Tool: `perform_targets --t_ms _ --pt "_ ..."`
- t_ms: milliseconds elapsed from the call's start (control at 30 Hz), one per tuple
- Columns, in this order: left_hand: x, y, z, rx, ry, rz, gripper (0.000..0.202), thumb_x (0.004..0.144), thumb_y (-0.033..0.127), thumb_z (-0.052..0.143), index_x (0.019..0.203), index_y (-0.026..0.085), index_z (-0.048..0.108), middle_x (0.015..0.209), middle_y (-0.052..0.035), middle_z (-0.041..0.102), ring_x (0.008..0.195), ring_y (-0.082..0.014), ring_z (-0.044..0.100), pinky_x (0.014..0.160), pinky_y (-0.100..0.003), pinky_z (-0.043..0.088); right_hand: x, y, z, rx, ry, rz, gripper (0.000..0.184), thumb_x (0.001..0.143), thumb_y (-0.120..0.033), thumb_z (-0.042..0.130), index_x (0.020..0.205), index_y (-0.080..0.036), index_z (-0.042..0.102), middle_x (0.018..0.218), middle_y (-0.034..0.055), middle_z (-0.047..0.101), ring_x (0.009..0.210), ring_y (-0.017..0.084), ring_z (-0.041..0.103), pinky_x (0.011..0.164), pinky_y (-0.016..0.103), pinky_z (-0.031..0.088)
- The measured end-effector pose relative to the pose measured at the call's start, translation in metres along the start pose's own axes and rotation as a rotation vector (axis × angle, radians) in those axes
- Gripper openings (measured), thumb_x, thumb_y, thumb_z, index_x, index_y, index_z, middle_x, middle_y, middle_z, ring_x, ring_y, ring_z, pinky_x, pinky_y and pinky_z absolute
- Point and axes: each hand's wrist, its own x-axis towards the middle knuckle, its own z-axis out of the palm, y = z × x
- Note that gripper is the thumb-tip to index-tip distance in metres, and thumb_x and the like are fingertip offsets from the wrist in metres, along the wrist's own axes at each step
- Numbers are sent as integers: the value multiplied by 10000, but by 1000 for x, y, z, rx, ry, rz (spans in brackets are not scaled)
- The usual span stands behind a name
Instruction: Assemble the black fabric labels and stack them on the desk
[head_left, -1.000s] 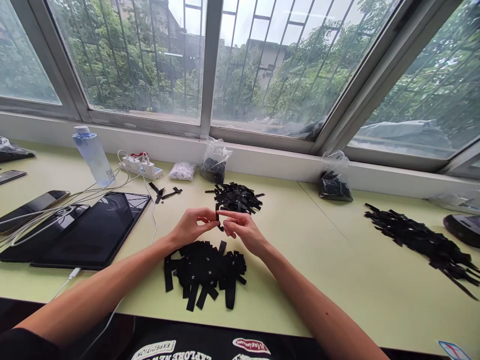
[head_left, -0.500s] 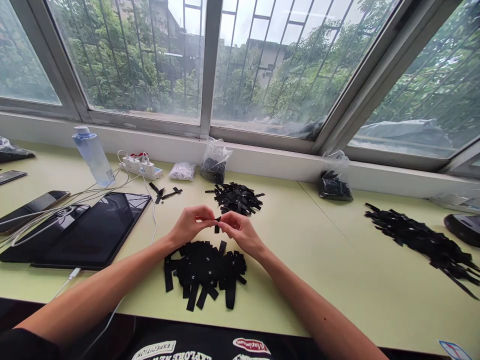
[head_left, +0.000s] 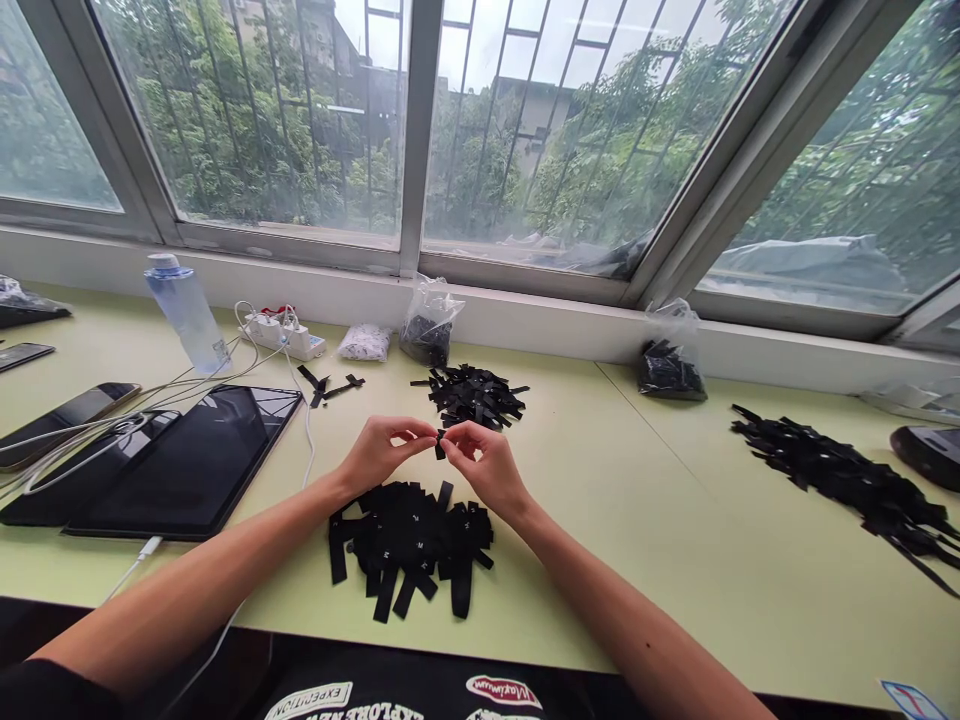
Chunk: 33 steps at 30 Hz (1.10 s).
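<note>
Well inside the table edge, hands pinch seemingly one strip.

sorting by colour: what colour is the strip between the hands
Black; the strip shows best in head view.

— What kind of place am I steering into here?
— A small piecework workroom, from my screen. I see one long pale-green bench under barred windows, heaps of black fabric labels spread along it, more in clear bags, and a tablet near a cabled power strip.
</note>
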Motion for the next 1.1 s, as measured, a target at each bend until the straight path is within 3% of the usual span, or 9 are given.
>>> perform_targets --t_ms 267,700,1100 --pt "1 -6 1 -99 -28 -39 241 873 341 709 1013 159 781 986 -84 779 919 -217 718 869 -339 581 0 0 1 -121 18 -171 92 920 -194 602 949 -211 687 867 21 704 689 134 630 569 254 472" --pt "1 2 1 -181 -66 -106 226 857 335 727 974 151 785 943 -78 775 870 -191 697 812 -285 559 -1 12 -1 -253 103 -379 200 909 -146 615 1026 -246 743 931 35 721 725 138 649 620 265 530" --pt "2 -3 -2 -231 -96 -140 279 858 379 721 1003 146 772 974 -91 771 891 -203 696 831 -305 551 -2 13 0 -325 70 -437 168 940 -171 591 1023 -237 721 1009 53 740 839 163 692 722 290 579"
